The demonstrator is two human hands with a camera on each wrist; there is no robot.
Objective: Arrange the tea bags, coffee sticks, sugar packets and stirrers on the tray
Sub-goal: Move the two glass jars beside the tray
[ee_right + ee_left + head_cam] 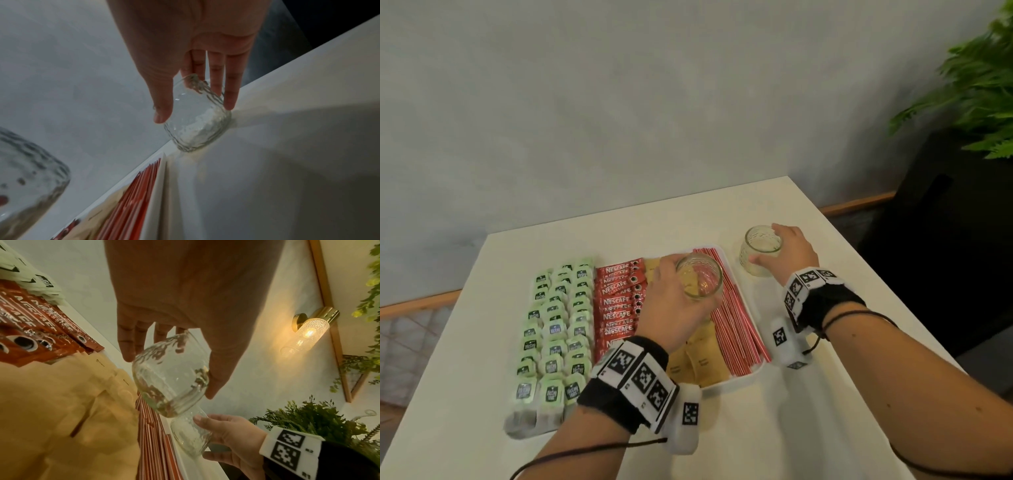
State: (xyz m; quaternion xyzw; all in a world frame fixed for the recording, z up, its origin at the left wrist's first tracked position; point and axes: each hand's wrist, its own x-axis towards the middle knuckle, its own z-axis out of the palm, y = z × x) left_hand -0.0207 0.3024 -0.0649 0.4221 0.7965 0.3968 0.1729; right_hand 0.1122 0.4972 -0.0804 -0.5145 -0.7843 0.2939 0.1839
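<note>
We are gripping a glass jar [699,281] in our left hand [674,301] above the tray [736,382], probably clearing the filled rows; our right hand [789,255] is wrapping another jar [760,251] standing on the table [791,411] beside the tray; only the head view is showing the tea bags [554,329], coffee sticks [618,301], sugar packets [698,363] and stirrers [736,329] together.

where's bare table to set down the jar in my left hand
Bare table lies in front of the tray and right of it, behind the other jar. The tray is packed: tea bags, coffee sticks, stirrers.
</note>
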